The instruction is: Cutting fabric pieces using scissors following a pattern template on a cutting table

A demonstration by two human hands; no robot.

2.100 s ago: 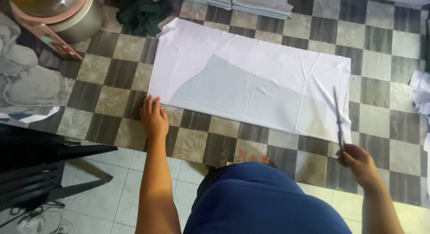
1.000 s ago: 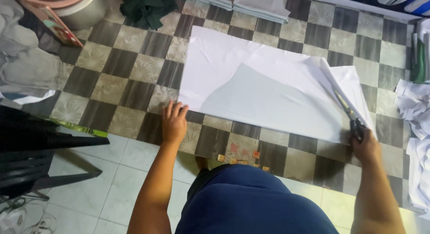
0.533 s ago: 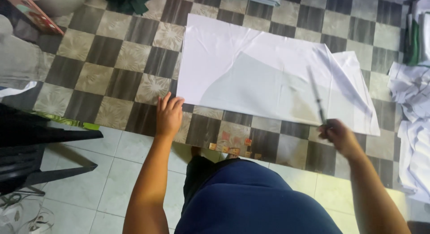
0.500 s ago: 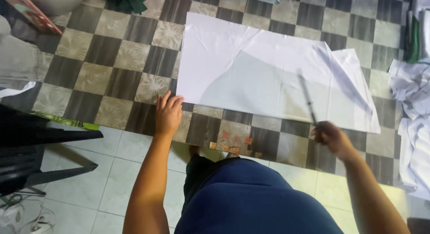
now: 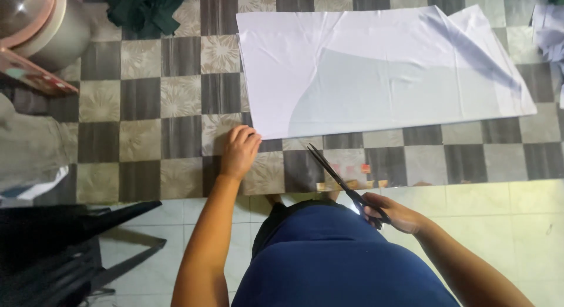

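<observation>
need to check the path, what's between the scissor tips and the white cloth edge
In the head view only bare checkered floor separates the scissors in the right hand from the white cloth.

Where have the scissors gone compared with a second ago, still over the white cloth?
No, they moved. The scissors in the right hand have left the white cloth's right end and now sit below its near edge, over the checkered floor.

The left hand [image 5: 239,151] lay palm down, arm stretched forward, fingers together and pointing away from the body, fingertips at the near left corner of the white cloth [image 5: 376,66]. The right hand [image 5: 392,213] stayed close to the body, fingers curled through the handles of the scissors [image 5: 343,182], forearm bent inward.
</observation>
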